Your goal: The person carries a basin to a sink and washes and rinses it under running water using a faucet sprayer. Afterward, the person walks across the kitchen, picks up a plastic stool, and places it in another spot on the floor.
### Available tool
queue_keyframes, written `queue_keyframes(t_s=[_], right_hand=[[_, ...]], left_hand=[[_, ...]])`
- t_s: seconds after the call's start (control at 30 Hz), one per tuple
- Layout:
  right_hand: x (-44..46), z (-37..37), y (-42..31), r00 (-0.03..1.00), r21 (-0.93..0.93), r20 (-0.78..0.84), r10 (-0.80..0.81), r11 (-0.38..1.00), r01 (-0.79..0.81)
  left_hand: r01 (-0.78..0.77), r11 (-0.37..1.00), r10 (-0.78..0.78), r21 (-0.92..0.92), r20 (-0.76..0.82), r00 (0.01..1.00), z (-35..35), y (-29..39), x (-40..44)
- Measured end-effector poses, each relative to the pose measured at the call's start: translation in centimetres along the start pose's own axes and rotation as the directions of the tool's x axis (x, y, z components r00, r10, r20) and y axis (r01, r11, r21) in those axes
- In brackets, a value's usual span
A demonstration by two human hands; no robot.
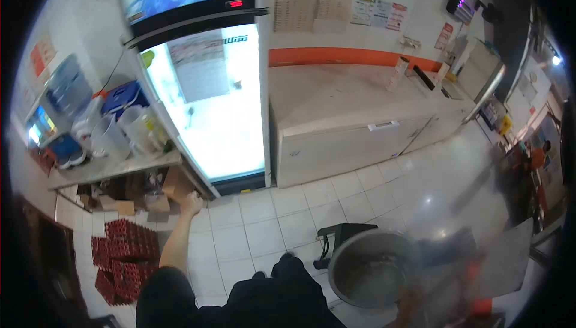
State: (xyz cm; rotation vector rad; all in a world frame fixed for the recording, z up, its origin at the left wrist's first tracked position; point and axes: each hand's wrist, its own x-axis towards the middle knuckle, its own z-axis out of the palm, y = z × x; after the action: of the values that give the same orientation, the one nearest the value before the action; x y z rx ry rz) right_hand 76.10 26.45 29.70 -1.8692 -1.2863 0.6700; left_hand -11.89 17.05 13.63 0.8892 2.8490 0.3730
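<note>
The left hand [191, 204] hangs in a fist near the right corner of the table [114, 174], while blur at the rim of the pot [359, 268] leaves the right hand's [408, 309] grip impossible to tell.

Left arm [175, 243] is stretched out pretty straight, bare below a dark sleeve [165, 297], left hand [191, 204] around 8 o'clock, fingers looking curled in. Right hand [409, 307] is near 5 o'clock, too blurry to read.

Papers [296, 7] above white chest freezer [336, 148]
</note>
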Motion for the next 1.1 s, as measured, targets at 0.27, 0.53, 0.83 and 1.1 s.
queue_keyframes(t_s=[0.27, 0.53, 0.83, 1.1], right_hand=[[23.4, 9.5, 3.9, 0.846, 0.155, -0.378, 0.375, 0.927, -0.342], [44.5, 8.3, -3.3, 0.559, 0.199, -0.627, 0.543, 0.805, -0.560], [68.2, 10.8, 2.6, 0.420, 0.470, -0.570, 0.706, 0.700, -0.538], [88.1, 10.0, 2.5, 0.036, 0.576, -0.487, 0.873, 0.352, -0.738]], left_hand=[[-0.628, 0.351, 0.910, -0.695, 0.095, 0.404, 22.4, 52.1, 16.1], [-0.379, 0.902, 0.316, -0.208, 0.915, 0.249, 38.6, 53.3, 19.9], [0.425, 0.895, 0.106, -0.134, 0.990, 0.089, 52.8, 83.7, 21.0], [-0.043, 0.850, 0.501, -0.526, 0.830, -0.245, 54.8, 152.1, 18.1]])
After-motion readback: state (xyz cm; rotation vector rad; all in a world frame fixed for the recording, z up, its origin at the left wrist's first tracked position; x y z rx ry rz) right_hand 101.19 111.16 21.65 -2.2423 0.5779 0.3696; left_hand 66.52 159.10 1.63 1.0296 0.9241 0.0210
